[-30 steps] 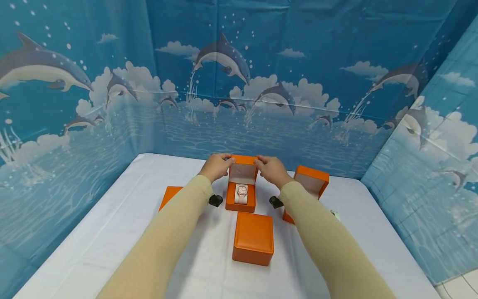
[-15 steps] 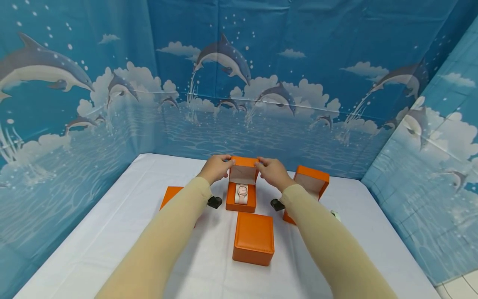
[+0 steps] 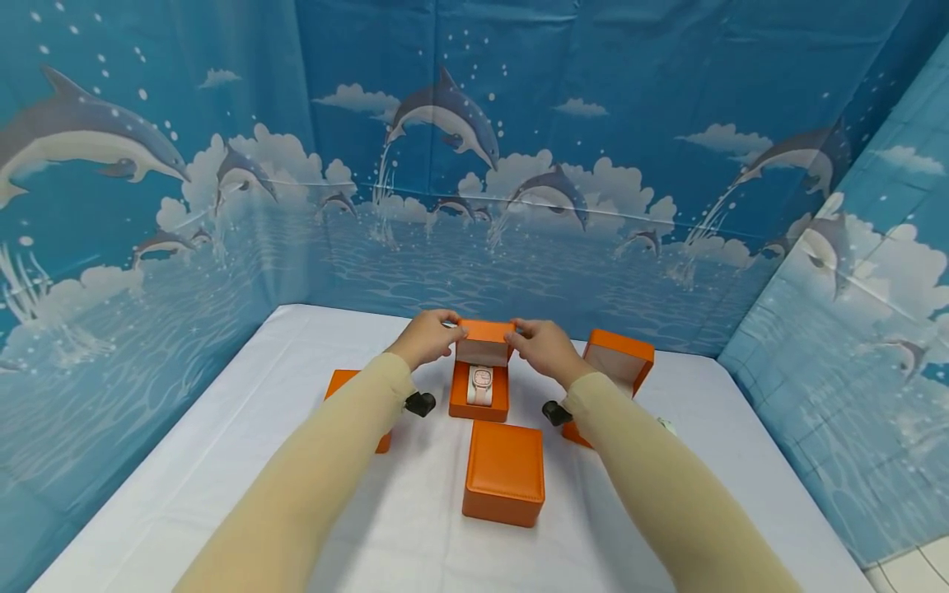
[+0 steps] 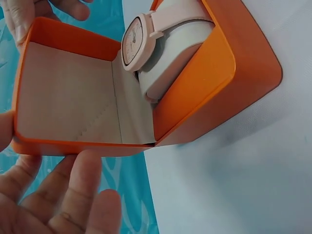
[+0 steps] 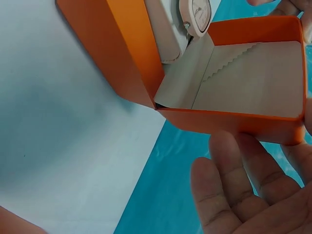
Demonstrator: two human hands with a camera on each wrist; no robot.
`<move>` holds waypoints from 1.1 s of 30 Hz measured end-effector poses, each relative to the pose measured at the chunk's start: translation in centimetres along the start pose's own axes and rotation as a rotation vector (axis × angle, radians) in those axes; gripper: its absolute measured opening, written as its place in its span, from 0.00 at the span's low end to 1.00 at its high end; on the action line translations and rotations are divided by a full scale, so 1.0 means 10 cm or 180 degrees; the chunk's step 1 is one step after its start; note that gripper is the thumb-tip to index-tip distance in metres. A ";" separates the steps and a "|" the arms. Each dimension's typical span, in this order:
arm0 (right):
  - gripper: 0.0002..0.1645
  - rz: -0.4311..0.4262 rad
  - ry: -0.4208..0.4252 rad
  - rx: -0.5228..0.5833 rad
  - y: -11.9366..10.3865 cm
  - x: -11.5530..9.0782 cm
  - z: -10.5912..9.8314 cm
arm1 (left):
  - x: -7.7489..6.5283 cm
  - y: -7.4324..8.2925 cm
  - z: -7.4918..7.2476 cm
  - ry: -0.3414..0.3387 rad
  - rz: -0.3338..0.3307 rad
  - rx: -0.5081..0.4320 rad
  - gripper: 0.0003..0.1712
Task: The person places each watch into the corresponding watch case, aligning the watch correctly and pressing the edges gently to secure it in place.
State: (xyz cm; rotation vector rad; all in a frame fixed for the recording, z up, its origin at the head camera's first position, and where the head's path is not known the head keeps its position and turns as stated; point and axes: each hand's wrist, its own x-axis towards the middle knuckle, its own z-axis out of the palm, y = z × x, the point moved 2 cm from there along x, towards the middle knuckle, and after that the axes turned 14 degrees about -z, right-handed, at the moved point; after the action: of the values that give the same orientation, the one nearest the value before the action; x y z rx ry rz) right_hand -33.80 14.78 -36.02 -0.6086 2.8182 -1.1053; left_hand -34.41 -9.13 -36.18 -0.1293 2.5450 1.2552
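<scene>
An orange watch box stands raised-lidded at the middle back of the table. Inside it, a pale pink watch is wrapped round a white cushion. My left hand pinches the left corner of the lid, thumb at the front edge and fingers along the side. At the opposite corner, my right hand holds the lid the same way. Both wrist views look into the lid's pale lining, and the watch face shows at the top of the right one.
A closed orange box sits in front of the watch box. Another open orange box stands to the right, partly behind my right sleeve. An orange box at left is mostly covered by my left sleeve. A small pale green item lies at right.
The lid has tilted forward and down over the watch, less of its lining showing. Both hands have moved down slightly with it. The other boxes stay in place.
</scene>
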 end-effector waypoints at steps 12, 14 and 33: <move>0.35 -0.0019 -0.0032 -0.0053 -0.03 -0.08 0.01 | -0.03 -0.02 0.00 -0.0135 0.0084 0.0030 0.25; 0.35 -0.0027 -0.0032 -0.0034 -0.04 -0.09 0.01 | -0.05 -0.02 0.00 -0.0136 0.0116 0.0096 0.26; 0.28 0.0046 -0.0029 0.0127 -0.04 -0.15 0.04 | -0.17 -0.04 -0.01 -0.0061 0.0242 0.0434 0.23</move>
State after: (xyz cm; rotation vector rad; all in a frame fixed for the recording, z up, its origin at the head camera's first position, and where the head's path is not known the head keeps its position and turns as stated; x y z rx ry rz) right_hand -32.19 14.82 -36.19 -0.5874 2.7811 -1.1502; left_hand -32.71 -9.52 -35.92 0.0092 2.6316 1.0990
